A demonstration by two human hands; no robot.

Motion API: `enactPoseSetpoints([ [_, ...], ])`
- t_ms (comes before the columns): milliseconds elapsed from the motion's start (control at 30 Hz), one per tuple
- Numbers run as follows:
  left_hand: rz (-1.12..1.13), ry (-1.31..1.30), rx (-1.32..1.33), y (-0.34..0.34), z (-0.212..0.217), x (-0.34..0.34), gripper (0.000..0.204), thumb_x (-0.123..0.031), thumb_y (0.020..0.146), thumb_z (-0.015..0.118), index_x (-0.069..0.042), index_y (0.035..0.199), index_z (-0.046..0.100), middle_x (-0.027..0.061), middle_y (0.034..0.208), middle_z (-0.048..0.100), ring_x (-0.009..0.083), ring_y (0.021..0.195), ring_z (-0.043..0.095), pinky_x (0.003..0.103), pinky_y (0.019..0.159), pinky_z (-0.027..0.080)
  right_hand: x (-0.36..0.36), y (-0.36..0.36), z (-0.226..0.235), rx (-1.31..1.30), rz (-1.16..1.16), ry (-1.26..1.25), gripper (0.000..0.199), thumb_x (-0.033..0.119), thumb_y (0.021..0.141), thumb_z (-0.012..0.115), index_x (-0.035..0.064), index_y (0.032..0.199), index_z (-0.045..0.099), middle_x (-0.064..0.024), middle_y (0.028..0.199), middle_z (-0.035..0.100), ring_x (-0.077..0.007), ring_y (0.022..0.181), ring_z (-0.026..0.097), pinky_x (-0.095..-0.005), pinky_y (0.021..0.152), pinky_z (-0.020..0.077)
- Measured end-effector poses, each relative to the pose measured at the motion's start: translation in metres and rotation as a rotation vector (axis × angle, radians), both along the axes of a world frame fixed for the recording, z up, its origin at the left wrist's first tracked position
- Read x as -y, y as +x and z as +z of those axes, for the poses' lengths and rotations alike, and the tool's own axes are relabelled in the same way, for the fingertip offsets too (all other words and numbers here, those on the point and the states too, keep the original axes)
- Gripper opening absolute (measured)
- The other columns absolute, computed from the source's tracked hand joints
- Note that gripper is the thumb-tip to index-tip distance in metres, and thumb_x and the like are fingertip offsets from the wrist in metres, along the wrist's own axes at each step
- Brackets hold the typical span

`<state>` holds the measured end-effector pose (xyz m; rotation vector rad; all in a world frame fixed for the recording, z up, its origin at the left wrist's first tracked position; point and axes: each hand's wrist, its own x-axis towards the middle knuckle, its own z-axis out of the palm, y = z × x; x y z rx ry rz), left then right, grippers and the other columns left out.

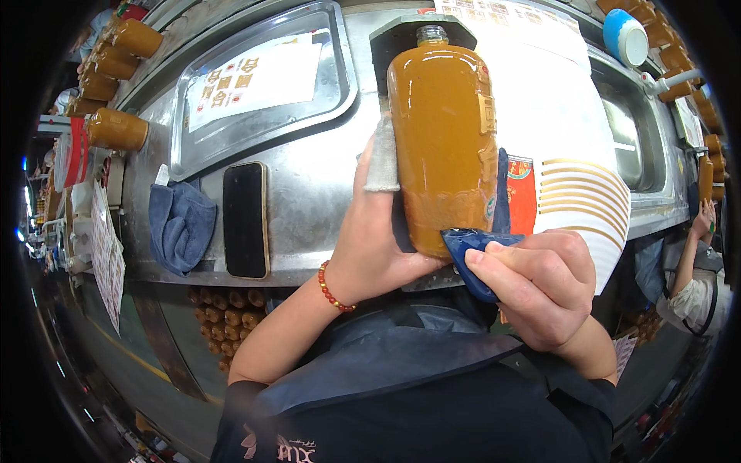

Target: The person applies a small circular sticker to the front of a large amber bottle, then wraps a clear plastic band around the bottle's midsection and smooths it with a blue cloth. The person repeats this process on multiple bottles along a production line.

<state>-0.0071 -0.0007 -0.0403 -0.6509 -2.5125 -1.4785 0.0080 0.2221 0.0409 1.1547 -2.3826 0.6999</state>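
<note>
A large amber-brown glass bottle (440, 139) lies in front of me, its clear threaded neck pointing away, against a dark angular stand (386, 42). My left hand (370, 239) is wrapped round the bottle's left side and base; one finger wears a greyish cloth sleeve (382, 166). In my right hand (544, 282) a flat blue scraper (468, 266) is pinched between thumb and fingers. Its edge touches the bottle near the base, at the lower right. Small gold and brown decals (486, 116) run along the bottle's right side.
On the steel bench left lie a phone (245, 220), a blue cloth (182, 228) and a metal tray (343, 85) holding a printed decal sheet (270, 81). Right are gold-striped white sheets (583, 201) and a sink (633, 139). Brown bottles (116, 130) line the left; another person's arm (683, 262) shows far right.
</note>
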Motion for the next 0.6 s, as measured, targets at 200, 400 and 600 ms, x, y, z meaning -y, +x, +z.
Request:
enactPoseSetpoints([
  [200, 0.005, -0.047, -0.042, -0.001, 0.000, 0.000, 0.125, -0.036, 0.067, 0.095, 0.005, 0.157, 0.018, 0.0299, 0.156, 0.025, 0.0459, 0.146, 0.029, 0.048, 0.120, 0.031, -0.004, -0.003, -0.005, -0.002, 0.005, -0.049, 0.044, 0.006, 0.062, 0.072, 0.0037, 0.105, 0.077, -0.0042, 0.087, 0.067, -0.0188, 0.072, 0.059, -0.0299, 0.059, 0.0462],
  [400, -0.024, -0.001, 0.032, 0.000, -0.002, 0.005, 0.125, -0.040, 0.066, 0.095, 0.006, 0.157, 0.021, 0.0274, 0.158, 0.026, 0.0430, 0.149, 0.027, 0.048, 0.122, 0.025, -0.024, -0.007, 0.003, 0.387, -0.259, -0.448, 0.030, -0.009, 0.077, 0.077, -0.0020, 0.105, 0.069, -0.0071, 0.091, 0.067, -0.0152, 0.081, 0.061, -0.0268, 0.070, 0.0496],
  [600, -0.046, -0.162, 0.020, -0.001, -0.003, 0.009, 0.130, -0.050, 0.067, 0.092, 0.004, 0.158, 0.017, 0.0347, 0.162, 0.011, 0.0512, 0.153, 0.006, 0.057, 0.123, 0.016, -0.018, 0.005, -0.013, 0.891, -0.280, -0.802, 0.033, -0.006, 0.089, 0.073, -0.0028, 0.119, 0.058, -0.0070, 0.106, 0.066, -0.0106, 0.095, 0.064, -0.0237, 0.085, 0.0525],
])
